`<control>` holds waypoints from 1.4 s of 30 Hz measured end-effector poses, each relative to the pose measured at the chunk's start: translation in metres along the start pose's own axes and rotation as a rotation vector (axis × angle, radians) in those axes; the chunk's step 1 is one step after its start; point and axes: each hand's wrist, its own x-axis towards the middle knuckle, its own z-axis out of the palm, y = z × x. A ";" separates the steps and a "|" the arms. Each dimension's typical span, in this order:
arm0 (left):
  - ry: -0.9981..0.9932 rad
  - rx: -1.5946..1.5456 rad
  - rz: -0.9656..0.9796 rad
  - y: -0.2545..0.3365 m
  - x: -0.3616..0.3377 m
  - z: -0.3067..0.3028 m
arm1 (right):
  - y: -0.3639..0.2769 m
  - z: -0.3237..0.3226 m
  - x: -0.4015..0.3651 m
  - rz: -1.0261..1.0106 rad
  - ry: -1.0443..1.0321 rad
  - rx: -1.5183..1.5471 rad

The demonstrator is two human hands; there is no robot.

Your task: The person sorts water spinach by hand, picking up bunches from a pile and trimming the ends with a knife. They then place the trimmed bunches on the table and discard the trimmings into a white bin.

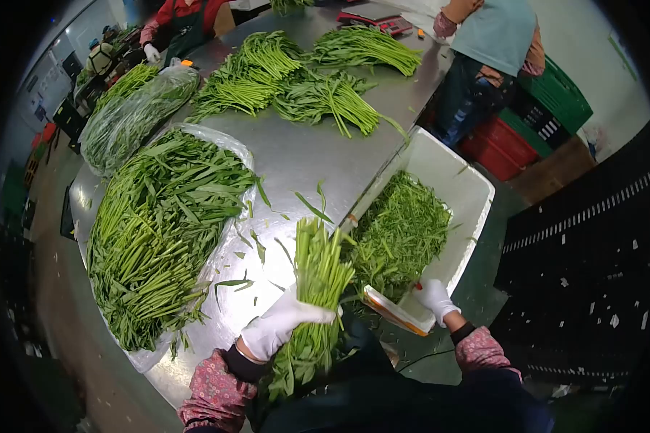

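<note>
Table point(303, 155): smooth glossy metal. Bag point(167, 90): thin clear plastic, crinkled, shiny. Bin point(461, 193): white, smooth, satin. Sleeves point(220, 390): floral cloth, matt. Crates point(556, 94): plastic-looking. Gloves point(271, 328): white, matt, close-fitting.

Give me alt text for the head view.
White-gloved hands: the left grips a bunch of long green leafy stems at a shiny metal table; the right is at a white bin of green trimmings.
</note>
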 end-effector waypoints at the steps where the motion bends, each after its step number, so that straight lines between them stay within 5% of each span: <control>1: 0.052 0.105 -0.018 0.009 0.007 0.003 | -0.043 -0.040 -0.022 0.015 0.015 0.190; 2: 0.046 0.142 -0.031 0.012 0.016 0.005 | -0.075 -0.064 -0.041 0.039 0.038 0.378; 4: -0.010 0.277 0.026 0.022 0.034 0.025 | -0.102 -0.073 -0.054 -0.350 0.261 0.718; 6: -0.099 0.381 0.038 0.029 0.045 0.041 | -0.125 -0.089 -0.061 -0.601 0.387 0.656; 7: -0.113 0.387 0.030 0.027 0.050 0.046 | -0.139 -0.112 -0.071 -0.454 0.290 0.338; 9: -0.130 0.395 0.010 0.021 0.054 0.052 | -0.141 -0.115 -0.065 -0.455 0.300 0.176; 12: -0.150 0.453 0.032 0.029 0.054 0.049 | -0.101 -0.079 -0.038 -0.341 0.176 0.321; 15: -0.033 0.749 0.019 0.044 0.058 0.032 | -0.003 0.020 -0.012 0.132 0.196 0.073; 17: 0.211 1.190 -0.062 0.045 0.059 0.035 | -0.035 0.002 -0.034 -0.028 0.326 0.215; 21: 0.200 1.487 -0.013 0.040 0.065 0.067 | -0.128 -0.070 -0.064 -0.544 0.661 0.654; 23: 0.187 1.562 0.093 0.035 0.066 0.075 | -0.131 -0.085 -0.065 -0.365 0.407 0.519; 25: 0.182 1.624 0.108 0.040 0.062 0.075 | -0.101 -0.043 -0.034 -0.298 0.307 0.589; 27: 0.235 1.726 0.258 0.043 0.055 0.067 | -0.041 0.019 -0.012 -0.004 0.092 0.363; 30: 0.406 1.948 0.618 0.027 0.065 0.049 | -0.057 0.007 -0.034 -0.189 0.448 0.631; 33: 0.420 2.145 0.749 0.026 0.063 0.058 | -0.133 -0.072 -0.065 -0.184 0.432 0.680; 35: 0.409 2.216 0.804 0.026 0.057 0.066 | -0.136 -0.050 -0.042 -0.343 0.445 0.679; 37: 0.387 2.186 0.779 0.030 0.038 0.064 | -0.091 -0.006 -0.015 -0.111 0.137 0.357; 39: 0.438 2.037 0.685 0.043 0.018 0.049 | -0.074 0.026 -0.014 -0.149 0.118 0.448; 40: 0.509 2.111 0.732 0.050 0.004 0.039 | -0.090 0.018 -0.014 -0.192 0.124 0.505; 42: 0.499 1.665 0.519 0.063 -0.032 0.024 | -0.140 0.000 -0.006 -0.233 0.093 0.481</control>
